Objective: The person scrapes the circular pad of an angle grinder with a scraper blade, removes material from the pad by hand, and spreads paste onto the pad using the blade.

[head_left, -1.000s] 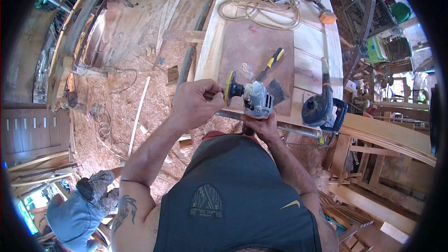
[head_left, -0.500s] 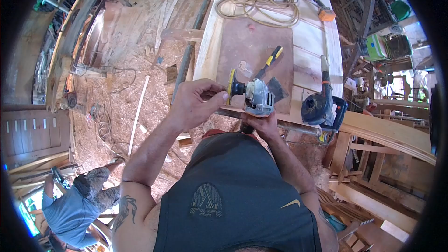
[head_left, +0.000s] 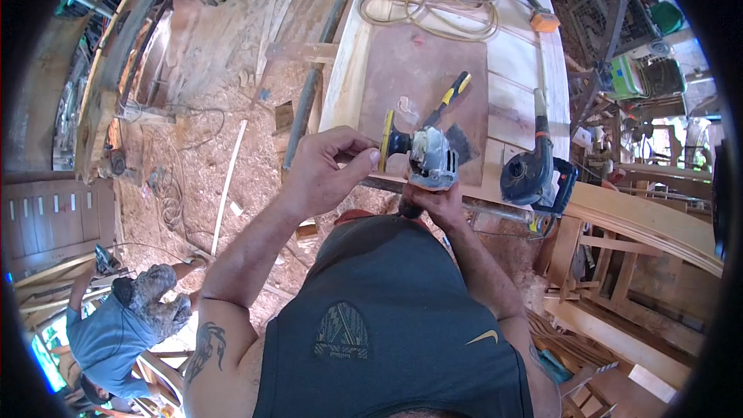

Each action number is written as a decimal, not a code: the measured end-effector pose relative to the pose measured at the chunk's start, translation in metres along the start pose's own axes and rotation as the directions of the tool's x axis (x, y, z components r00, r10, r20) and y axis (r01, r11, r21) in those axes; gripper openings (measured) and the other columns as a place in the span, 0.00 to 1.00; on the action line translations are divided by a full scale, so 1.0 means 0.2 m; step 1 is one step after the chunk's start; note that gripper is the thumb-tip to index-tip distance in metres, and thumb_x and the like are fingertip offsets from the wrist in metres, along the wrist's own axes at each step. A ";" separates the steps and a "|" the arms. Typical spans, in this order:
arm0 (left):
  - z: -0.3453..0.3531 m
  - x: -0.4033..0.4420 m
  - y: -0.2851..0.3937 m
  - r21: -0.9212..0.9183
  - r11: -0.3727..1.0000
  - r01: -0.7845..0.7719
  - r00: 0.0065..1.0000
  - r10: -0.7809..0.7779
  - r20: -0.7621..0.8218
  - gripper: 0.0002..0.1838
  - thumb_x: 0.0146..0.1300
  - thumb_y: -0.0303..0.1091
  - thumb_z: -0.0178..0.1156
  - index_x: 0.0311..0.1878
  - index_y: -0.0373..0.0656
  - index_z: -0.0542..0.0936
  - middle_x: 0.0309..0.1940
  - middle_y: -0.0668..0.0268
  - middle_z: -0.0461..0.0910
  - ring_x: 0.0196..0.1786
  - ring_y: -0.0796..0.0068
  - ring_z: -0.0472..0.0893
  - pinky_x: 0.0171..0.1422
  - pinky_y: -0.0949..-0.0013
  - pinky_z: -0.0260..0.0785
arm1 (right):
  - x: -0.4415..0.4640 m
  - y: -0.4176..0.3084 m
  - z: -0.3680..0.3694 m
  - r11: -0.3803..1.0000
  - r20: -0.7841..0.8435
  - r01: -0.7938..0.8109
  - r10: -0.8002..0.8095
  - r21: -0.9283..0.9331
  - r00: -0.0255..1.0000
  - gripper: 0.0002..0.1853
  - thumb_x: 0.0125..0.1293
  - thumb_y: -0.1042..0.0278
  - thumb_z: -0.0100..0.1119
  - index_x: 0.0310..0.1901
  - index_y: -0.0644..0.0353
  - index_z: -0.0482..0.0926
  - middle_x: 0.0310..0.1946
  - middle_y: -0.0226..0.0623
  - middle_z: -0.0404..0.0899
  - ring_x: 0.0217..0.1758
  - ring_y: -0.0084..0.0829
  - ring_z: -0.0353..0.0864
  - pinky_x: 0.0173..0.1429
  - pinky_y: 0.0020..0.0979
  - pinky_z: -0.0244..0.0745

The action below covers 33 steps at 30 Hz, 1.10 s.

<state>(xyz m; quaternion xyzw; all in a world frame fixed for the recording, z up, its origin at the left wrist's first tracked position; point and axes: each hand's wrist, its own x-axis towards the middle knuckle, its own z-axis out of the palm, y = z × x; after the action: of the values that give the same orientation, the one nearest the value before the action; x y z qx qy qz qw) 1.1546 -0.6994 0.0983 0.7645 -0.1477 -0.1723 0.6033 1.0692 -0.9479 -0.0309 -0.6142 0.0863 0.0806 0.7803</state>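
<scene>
My right hand is wrapped round the body of an angle grinder, held upright above the near edge of a wooden door panel. A yellow-edged sanding disc on the grinder's head faces left. My left hand has its thumb and fingers closed at the disc's rim; some of its fingertips are hidden. Just beyond the grinder lie a tool with a black and yellow handle and a dark flat piece.
A blower sits on the door's right side. Farther up are a coiled cord and a cordless drill. Wood shavings cover the floor on the left. Another person bends over at lower left, and wooden frames stand at right.
Both hands and the grinder keep nearly the same pose, with the fingers still at the disc. The other person at lower left has shifted position, and the tool beside them has moved slightly.
</scene>
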 end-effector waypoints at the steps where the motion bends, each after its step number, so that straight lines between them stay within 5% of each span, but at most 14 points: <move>1: 0.00 0.00 0.00 -0.006 1.000 -0.018 1.000 0.018 -0.004 0.08 0.76 0.29 0.70 0.50 0.33 0.88 0.38 0.68 0.88 0.42 0.86 0.83 0.49 0.76 0.78 | 0.00 0.00 0.00 1.000 -0.003 -0.007 0.007 0.003 1.000 0.32 0.61 0.79 0.83 0.66 0.62 0.79 0.55 0.35 0.88 0.59 0.28 0.86 0.65 0.37 0.84; 15: -0.02 0.01 0.01 0.023 1.000 0.004 1.000 -0.004 0.025 0.08 0.75 0.27 0.70 0.50 0.31 0.88 0.40 0.64 0.90 0.44 0.83 0.85 0.52 0.74 0.82 | 0.02 0.05 -0.02 0.999 0.006 0.014 -0.015 0.046 1.000 0.31 0.58 0.78 0.84 0.63 0.63 0.80 0.54 0.36 0.88 0.58 0.29 0.87 0.64 0.38 0.85; 27: -0.02 0.00 0.01 0.025 1.000 0.000 1.000 -0.001 0.023 0.10 0.74 0.28 0.71 0.51 0.31 0.88 0.40 0.63 0.90 0.44 0.81 0.87 0.53 0.73 0.84 | 0.01 0.01 0.00 0.985 -0.010 0.051 -0.053 -0.162 0.999 0.28 0.62 0.83 0.79 0.63 0.65 0.80 0.53 0.40 0.89 0.54 0.32 0.89 0.60 0.40 0.88; 33: -0.01 0.00 0.01 0.013 1.000 -0.013 1.000 0.013 0.009 0.11 0.74 0.29 0.71 0.51 0.30 0.87 0.42 0.60 0.91 0.47 0.78 0.89 0.57 0.71 0.84 | 0.01 0.03 0.00 0.997 -0.004 0.070 -0.070 -0.023 0.998 0.25 0.62 0.83 0.78 0.61 0.65 0.82 0.51 0.39 0.89 0.52 0.30 0.89 0.58 0.38 0.87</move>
<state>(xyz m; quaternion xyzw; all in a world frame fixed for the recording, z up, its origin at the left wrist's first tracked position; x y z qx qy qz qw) 1.1553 -0.6974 0.1004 0.7668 -0.1563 -0.1709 0.5987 1.0700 -0.9460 -0.0376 -0.6257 0.0659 0.0528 0.7755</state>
